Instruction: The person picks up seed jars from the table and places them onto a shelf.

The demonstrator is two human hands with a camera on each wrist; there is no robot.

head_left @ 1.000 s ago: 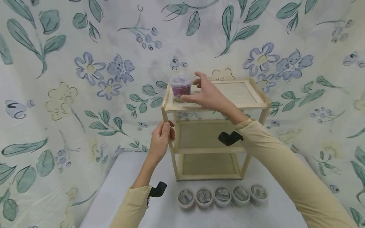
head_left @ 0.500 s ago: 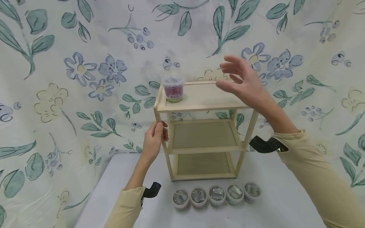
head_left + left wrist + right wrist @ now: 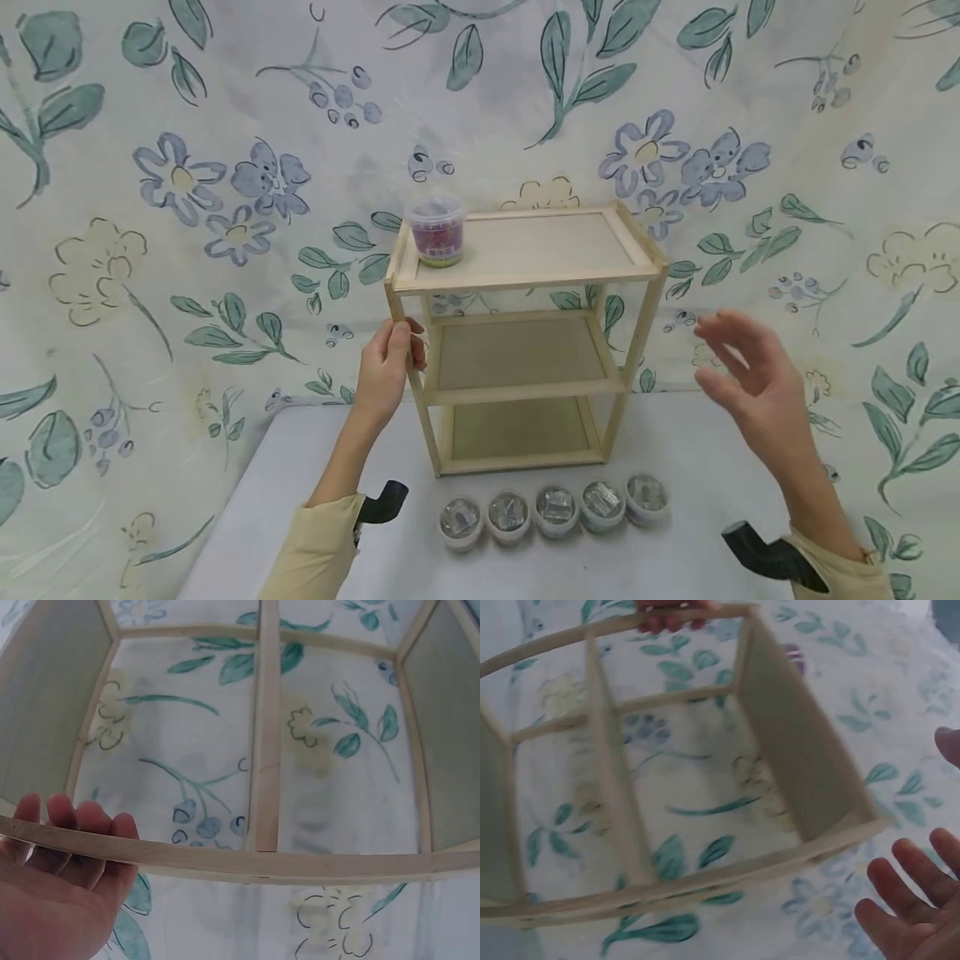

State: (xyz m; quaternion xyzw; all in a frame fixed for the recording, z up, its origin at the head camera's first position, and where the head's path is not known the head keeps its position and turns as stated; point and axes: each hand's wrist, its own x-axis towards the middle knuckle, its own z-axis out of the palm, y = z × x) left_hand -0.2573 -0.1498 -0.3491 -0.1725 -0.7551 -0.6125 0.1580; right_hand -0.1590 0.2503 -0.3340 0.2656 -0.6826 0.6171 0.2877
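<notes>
A small wooden three-tier shelf (image 3: 525,387) stands on the white table. My left hand (image 3: 384,367) grips its front left post below the top board, with the fingers curled round the wood (image 3: 195,859) in the left wrist view. On the left end of the top board sits a clear lidded tub (image 3: 437,232) with purple and red contents. My right hand (image 3: 757,383) is in the air to the right of the shelf, fingers spread and holding nothing. Its fingers also show at the lower right of the right wrist view.
In front of the shelf, several small round tubs (image 3: 556,510) with grey wrapped contents stand in a row on the table (image 3: 315,450). Behind everything hangs a floral-patterned cloth (image 3: 180,267).
My right hand has let go of the purple tub and moved right and down, away from the shelf. The tub stays on the top board. My left hand keeps its grip on the post.
</notes>
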